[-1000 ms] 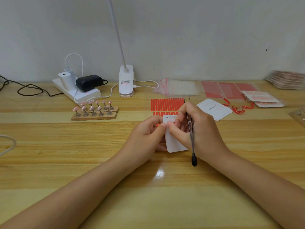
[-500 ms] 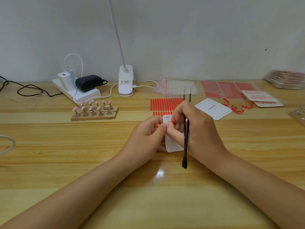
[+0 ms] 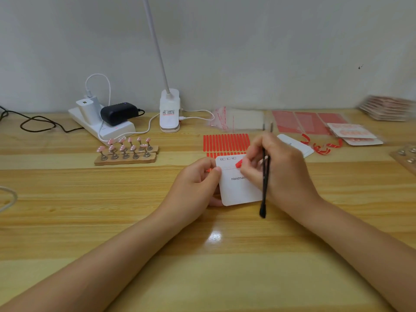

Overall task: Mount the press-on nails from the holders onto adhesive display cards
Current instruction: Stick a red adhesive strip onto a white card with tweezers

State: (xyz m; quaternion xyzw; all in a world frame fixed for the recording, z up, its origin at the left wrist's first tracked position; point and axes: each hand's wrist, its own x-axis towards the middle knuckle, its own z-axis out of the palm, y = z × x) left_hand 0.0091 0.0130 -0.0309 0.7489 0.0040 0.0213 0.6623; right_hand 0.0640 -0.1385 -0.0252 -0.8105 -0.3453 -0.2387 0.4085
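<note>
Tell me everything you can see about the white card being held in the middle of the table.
The white card is a rounded-corner rectangle, apparently thin cardstock, printed "XS S M" with checkboxes along its top and "Handma…" lower down. It sits tilted just above the wooden table. The left hand grips its left edge; the right hand, also holding black tweezers, pinches a red strip at the card's upper part and covers its right side.

The right hand (image 3: 279, 170) covers the right edge of the white card (image 3: 238, 188), so its printed word breaks off partway. It hides the middle of the black tweezers (image 3: 264, 190) too; their tips are blurred. At the right edge of the frame, a tray (image 3: 405, 155) is cut off and the stacked packets (image 3: 387, 106) are blurred. The lamp stem (image 3: 157, 48) leaves the frame at top.
</note>
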